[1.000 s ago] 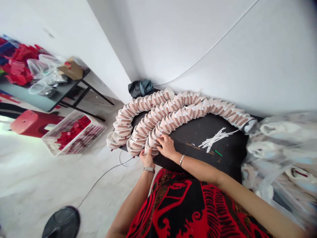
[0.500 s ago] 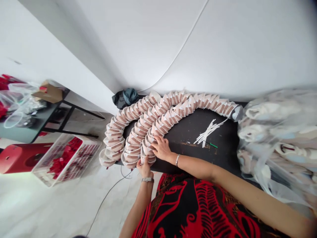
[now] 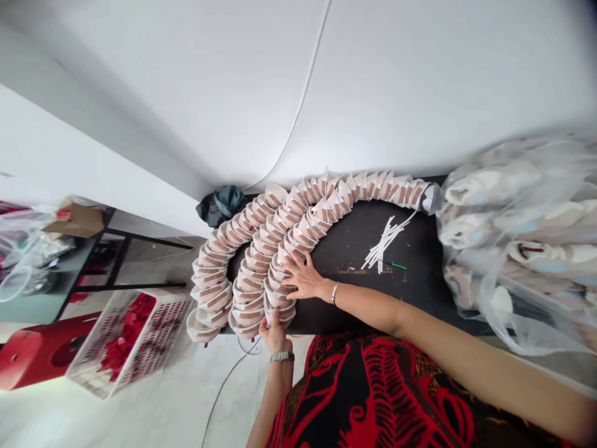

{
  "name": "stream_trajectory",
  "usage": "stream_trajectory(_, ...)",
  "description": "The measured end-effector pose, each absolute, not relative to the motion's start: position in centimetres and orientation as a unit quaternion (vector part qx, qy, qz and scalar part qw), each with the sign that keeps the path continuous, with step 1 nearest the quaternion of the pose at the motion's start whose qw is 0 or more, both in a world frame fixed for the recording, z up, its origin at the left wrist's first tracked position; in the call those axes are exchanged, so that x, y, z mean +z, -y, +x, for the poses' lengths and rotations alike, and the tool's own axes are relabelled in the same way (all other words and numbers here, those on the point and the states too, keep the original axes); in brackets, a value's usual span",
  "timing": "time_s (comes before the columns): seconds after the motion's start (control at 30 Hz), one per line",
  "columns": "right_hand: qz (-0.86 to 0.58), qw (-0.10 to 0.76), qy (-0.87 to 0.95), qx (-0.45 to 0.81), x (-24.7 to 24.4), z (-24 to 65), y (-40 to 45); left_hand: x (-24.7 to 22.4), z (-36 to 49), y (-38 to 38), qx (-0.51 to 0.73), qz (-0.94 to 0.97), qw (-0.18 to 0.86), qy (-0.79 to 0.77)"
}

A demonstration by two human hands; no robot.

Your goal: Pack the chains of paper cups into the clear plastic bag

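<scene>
One white perforated plastic basket holds red pieces. Three curved rows of nested, cupped beige-and-brown pieces lie on one black table. At the rightmost row's near end, the left hand's fingers sit narrow, grip unclear; the right hand's spread wide on it. Beyond: thin white strips, one crinkled clear bag.
</scene>
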State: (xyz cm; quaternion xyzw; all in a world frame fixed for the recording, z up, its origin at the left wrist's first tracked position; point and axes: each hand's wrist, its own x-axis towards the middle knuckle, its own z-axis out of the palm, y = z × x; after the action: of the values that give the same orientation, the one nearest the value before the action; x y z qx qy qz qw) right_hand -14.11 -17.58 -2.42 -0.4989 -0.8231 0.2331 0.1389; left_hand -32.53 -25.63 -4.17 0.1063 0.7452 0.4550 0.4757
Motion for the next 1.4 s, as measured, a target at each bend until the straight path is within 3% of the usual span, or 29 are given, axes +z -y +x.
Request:
stream_trajectory(0.3,-0.465,0.146,0.839,0.244,-3.6,-13.1,16.7,-3.7,-33.1,25.8,0.424,0.123,0.478,-0.759)
stream_trajectory(0.6,-0.461,0.236,0.821,0.242,-5.7,-13.0,16.6,-3.0,-33.3,25.9,0.409,0.135,0.484,-0.762)
stream_trajectory(0.9,-0.578,0.456,0.639,0.224,-7.6,-12.4,14.9,-2.6,-33.3,25.7,0.386,0.143,0.488,-0.77)
stream_trajectory(1.23,-0.599,0.444,0.625,0.232,-7.7,-12.1,13.5,-2.7,-33.5,25.4,0.374,0.134,0.48,-0.782)
stream_trajectory(1.4,-0.625,0.482,0.554,0.264,-7.6,-11.7,12.8,-2.8,-33.7,25.3,0.375,0.127,0.483,-0.781)
